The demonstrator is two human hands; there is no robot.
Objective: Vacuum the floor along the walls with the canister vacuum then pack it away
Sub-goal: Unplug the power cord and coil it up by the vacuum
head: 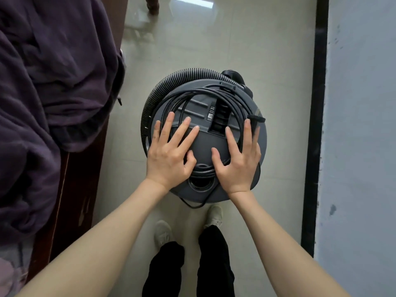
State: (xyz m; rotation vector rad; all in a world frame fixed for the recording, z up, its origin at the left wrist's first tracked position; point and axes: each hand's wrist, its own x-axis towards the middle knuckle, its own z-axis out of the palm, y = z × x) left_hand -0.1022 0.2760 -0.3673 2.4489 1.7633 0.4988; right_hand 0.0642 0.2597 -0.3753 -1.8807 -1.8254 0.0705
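The lower part of the coiled power cord (205, 170) is covered by both palms. The print on the small label (211, 113) is too small to be read. The canister's (205, 140) body and wheels are hidden beneath its lid. The corrugated hose (171, 81) is lost behind the rim on both sides. The purple blanket (42, 82) is cut off at the left edge.

A matt grey plastic canister vacuum (203, 144), ringed by a ribbed black plastic hose (171, 80) and a smooth, faintly shiny rubbery power cord (214, 93), stands on glossy, pale polished floor tiles (267, 50) that mirror the light. Beside it hangs soft, rumpled purple cloth (53, 71) over dark varnished wood (70, 200); the wall (360, 125) looks matt, scuffed paint above a glossy black skirting (315, 125).
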